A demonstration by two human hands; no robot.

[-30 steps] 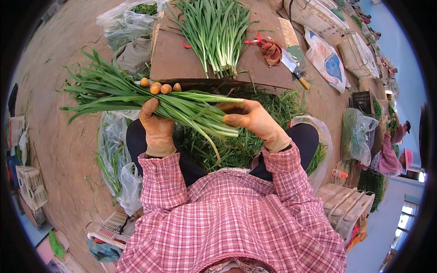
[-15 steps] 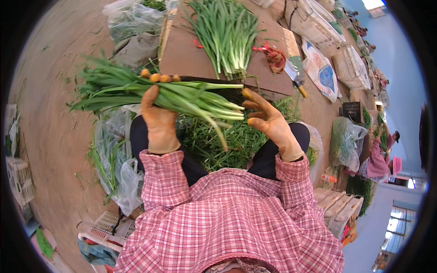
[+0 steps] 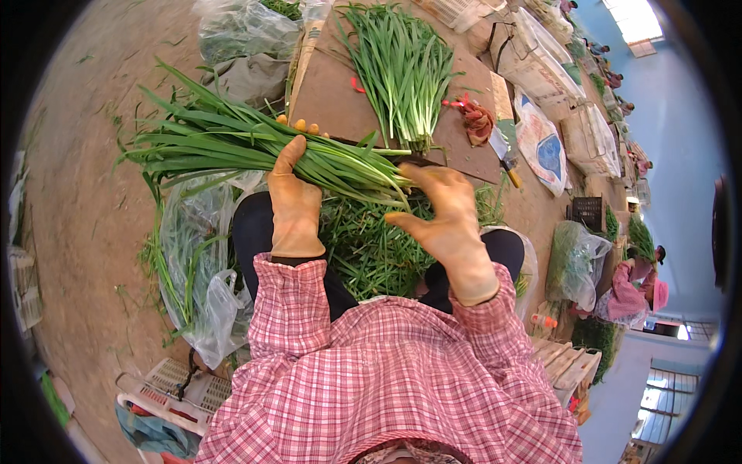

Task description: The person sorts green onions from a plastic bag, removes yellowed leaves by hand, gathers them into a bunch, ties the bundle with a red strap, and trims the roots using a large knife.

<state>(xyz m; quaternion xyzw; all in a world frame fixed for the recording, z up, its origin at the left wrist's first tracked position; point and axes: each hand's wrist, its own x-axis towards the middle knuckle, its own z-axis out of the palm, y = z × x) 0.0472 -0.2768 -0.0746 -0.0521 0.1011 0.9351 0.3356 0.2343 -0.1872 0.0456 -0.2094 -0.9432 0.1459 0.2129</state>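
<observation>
My left hand (image 3: pixel 296 205), in a tan stained glove, is closed round the middle of a bunch of garlic chives (image 3: pixel 224 143). Its leaves fan out to the left and its pale stem ends point right. Also gloved, my right hand (image 3: pixel 448 220) is at those stem ends with thumb and fingers spread apart; whether its fingertips touch the stems I cannot tell. Beyond my hands, a larger heap of garlic chives (image 3: pixel 406 73) lies on a brown board (image 3: pixel 328 97). Loose trimmings (image 3: pixel 363 251) are piled between my knees.
On the board's right side are a bundle of red ties (image 3: pixel 477 122) and a knife (image 3: pixel 506 158). Plastic bags (image 3: pixel 193 232) holding greens stand at my left. White crates (image 3: pixel 541 66) and a printed sack (image 3: pixel 539 143) are at the right. Another person (image 3: pixel 630 286) is farther right.
My right hand has moved inward to the stem ends. The bunch now tilts more, with its leaf end higher, and the stems sit closer together. The whole view has shifted slightly.
</observation>
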